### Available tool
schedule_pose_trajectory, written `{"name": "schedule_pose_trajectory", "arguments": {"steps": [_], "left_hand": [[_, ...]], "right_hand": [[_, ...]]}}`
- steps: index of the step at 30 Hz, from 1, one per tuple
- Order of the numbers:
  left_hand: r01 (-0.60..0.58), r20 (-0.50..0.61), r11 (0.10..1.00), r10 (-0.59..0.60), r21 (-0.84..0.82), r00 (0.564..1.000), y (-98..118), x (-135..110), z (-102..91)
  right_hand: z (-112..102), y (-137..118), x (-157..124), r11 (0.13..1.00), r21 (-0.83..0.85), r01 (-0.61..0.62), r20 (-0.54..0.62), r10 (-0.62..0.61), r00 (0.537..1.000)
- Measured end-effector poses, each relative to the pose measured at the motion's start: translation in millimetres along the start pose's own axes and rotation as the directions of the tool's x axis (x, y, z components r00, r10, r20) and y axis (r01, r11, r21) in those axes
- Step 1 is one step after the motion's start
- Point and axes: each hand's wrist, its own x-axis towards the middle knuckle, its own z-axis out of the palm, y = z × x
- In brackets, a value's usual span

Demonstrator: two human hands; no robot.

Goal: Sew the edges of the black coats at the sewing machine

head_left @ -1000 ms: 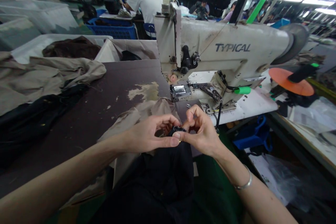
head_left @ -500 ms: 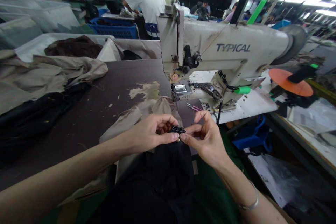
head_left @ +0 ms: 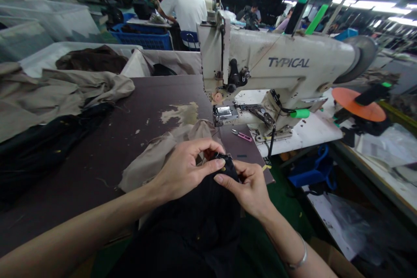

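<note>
I have both hands up in the middle of the view, closed on a black garment that hangs bunched from the grip down toward my lap. My left hand is clenched on its top edge, with the fingers curled over and the thumb pressing in. My right hand grasps the same edge from the other side, thumb and fingertips pinched into the cloth, so the two hands almost meet. At the pinch there is a small dark fold or piece, but my fingers hide it and I can't tell which from here.

A silver bangle sits on my right wrist. Beige cloth lies under and just beyond my left hand, on a dark work table. Straight ahead of the grip, pink-handled snips lie on the table, and past them stands a cream TYPICAL sewing machine. Farther ahead and to the left, a person in a white shirt stands with their back to me.
</note>
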Motion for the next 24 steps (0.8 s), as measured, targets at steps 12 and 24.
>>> {"name": "schedule_pose_trajectory", "arguments": {"steps": [12,24], "left_hand": [[0.028,0.091,1.000,-0.028,0.004,0.995,3,-1,-8.9],[0.360,0.549,0.932,-0.283,-0.035,0.787,7,32,-31.6]], "right_hand": [[3,7,-3,0.997,-0.079,0.013,0.007,-0.012,1.000],[1,4,-4,0.947,-0.233,0.223,0.111,-0.202,0.973]]}}
